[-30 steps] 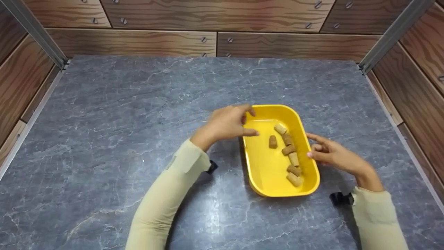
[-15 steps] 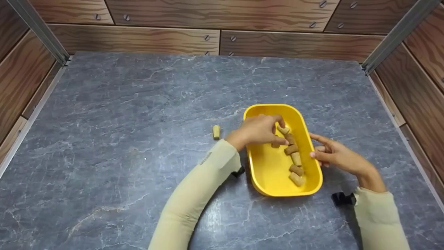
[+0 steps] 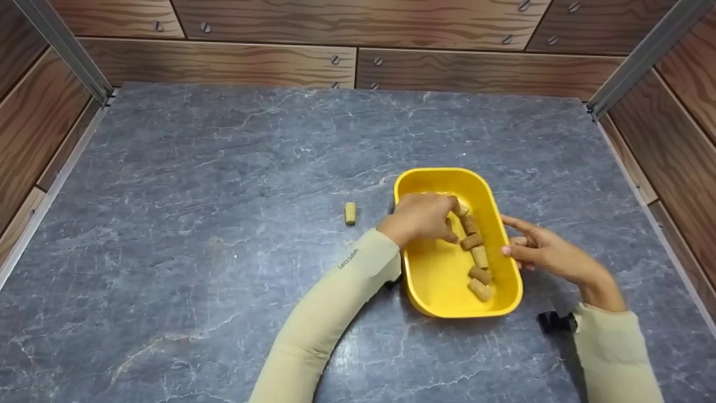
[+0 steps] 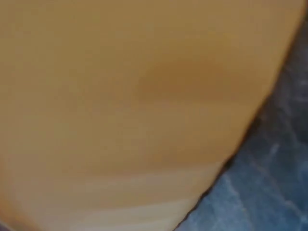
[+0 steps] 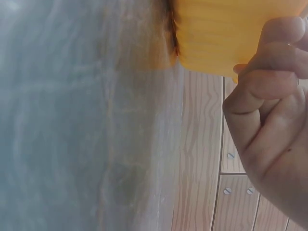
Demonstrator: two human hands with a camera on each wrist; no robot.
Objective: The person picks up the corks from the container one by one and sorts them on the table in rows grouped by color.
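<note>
In the head view, a yellow plastic tub point(image 3: 442, 296) stands on the grey marbled table, right of centre. Several tapered corks, light tan and brown, lie along its right side, one of them a brown cork point(image 3: 471, 241). My left hand point(image 3: 423, 217) reaches inside the tub with bent fingers, near the upper corks. It covers the spot where a brown cork lay, so its grip is hidden. My right hand point(image 3: 540, 249) holds the tub's right side, thumb at the rim and fingers outside. The tub wall point(image 4: 120, 120) fills most of the left wrist view.
A single light cork point(image 3: 350, 213) lies on the table point(image 3: 196, 235), left of the tub. Wood-patterned panels point(image 3: 224, 61) wall in the table at the back and both sides.
My left hand has moved right from the tub's left rim, down into it over the corks, uncovering the light cork on the table. My right hand stays at the tub's side.
</note>
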